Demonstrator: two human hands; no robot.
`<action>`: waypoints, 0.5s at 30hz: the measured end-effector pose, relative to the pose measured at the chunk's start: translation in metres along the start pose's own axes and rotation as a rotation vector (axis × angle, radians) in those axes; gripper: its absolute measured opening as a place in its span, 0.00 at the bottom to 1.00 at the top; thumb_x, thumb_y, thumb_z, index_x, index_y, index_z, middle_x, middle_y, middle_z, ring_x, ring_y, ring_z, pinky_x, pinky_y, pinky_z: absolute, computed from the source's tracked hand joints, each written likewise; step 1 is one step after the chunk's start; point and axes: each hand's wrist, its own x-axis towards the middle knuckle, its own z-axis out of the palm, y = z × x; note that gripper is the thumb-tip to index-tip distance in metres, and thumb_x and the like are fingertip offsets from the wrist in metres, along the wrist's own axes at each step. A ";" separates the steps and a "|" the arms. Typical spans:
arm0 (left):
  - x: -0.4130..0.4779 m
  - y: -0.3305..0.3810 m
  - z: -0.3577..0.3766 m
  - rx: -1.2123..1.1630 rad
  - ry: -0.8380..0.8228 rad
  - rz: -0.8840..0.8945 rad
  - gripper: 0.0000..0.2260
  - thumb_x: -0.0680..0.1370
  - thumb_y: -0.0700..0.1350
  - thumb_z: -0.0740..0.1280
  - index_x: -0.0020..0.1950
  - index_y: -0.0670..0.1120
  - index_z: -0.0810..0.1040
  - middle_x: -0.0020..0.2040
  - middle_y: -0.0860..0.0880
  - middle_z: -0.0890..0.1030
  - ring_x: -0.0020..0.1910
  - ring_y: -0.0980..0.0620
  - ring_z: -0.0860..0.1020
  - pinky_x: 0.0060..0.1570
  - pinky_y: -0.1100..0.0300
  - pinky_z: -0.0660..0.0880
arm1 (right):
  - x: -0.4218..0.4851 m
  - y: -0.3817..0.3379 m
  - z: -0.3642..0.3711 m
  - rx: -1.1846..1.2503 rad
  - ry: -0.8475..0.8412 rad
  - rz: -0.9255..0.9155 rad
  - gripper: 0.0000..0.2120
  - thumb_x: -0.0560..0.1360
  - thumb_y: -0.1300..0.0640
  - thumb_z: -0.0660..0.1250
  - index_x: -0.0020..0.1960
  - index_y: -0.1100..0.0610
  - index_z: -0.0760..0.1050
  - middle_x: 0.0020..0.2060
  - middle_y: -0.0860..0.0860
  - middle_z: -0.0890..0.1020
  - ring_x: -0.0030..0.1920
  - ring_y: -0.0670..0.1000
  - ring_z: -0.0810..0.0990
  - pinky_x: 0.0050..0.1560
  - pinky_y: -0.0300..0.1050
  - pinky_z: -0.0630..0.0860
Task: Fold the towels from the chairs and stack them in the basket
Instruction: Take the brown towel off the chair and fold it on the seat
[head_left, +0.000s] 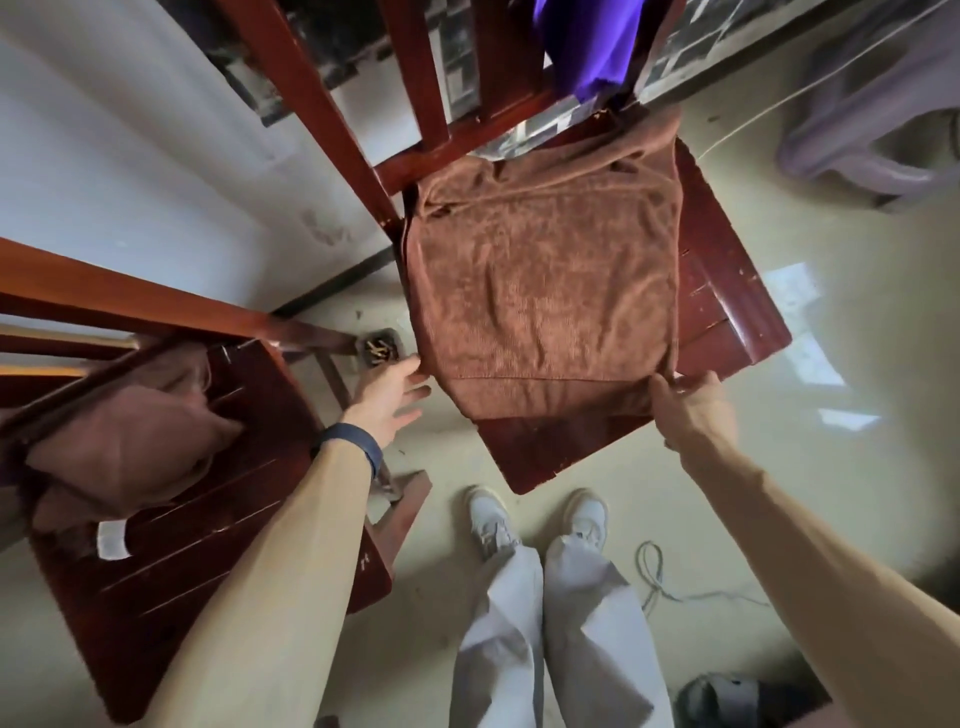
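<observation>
A brown towel (545, 280) lies spread over the seat of a dark red wooden chair (727, 291) in front of me, folded over itself. My left hand (389, 395) pinches its near left corner with the other fingers spread. At the near right corner, my right hand (691, 400) grips the towel's edge. A second brown towel (130, 441) lies crumpled on the seat of another red chair (208, 545) at my left. A purple cloth (587, 47) hangs on the front chair's back. No basket is in view.
A lilac plastic stool (883, 119) stands at the far right. A thin cord (660, 577) lies on the pale floor near my feet (535, 519). A dark object (727, 696) sits at the bottom right. A floor drain (379, 351) lies between the chairs.
</observation>
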 end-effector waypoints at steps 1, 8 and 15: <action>0.001 -0.001 -0.001 -0.019 -0.003 -0.004 0.04 0.80 0.50 0.66 0.49 0.52 0.78 0.48 0.52 0.81 0.55 0.49 0.78 0.66 0.48 0.70 | -0.001 0.002 0.001 0.016 -0.003 0.000 0.23 0.70 0.38 0.62 0.55 0.54 0.71 0.44 0.53 0.83 0.40 0.61 0.84 0.45 0.59 0.83; 0.009 -0.001 -0.003 -0.056 -0.114 -0.049 0.12 0.79 0.54 0.67 0.59 0.49 0.77 0.62 0.48 0.78 0.64 0.46 0.75 0.66 0.43 0.67 | -0.010 -0.006 0.002 0.236 -0.007 0.123 0.22 0.69 0.35 0.62 0.55 0.49 0.71 0.45 0.53 0.82 0.41 0.56 0.84 0.35 0.55 0.84; 0.019 -0.012 -0.004 -0.162 -0.231 -0.051 0.02 0.79 0.49 0.65 0.49 0.52 0.75 0.43 0.52 0.82 0.50 0.50 0.79 0.58 0.48 0.68 | -0.011 -0.003 0.001 0.265 0.016 0.069 0.10 0.78 0.45 0.61 0.54 0.49 0.69 0.48 0.53 0.82 0.45 0.60 0.85 0.38 0.55 0.83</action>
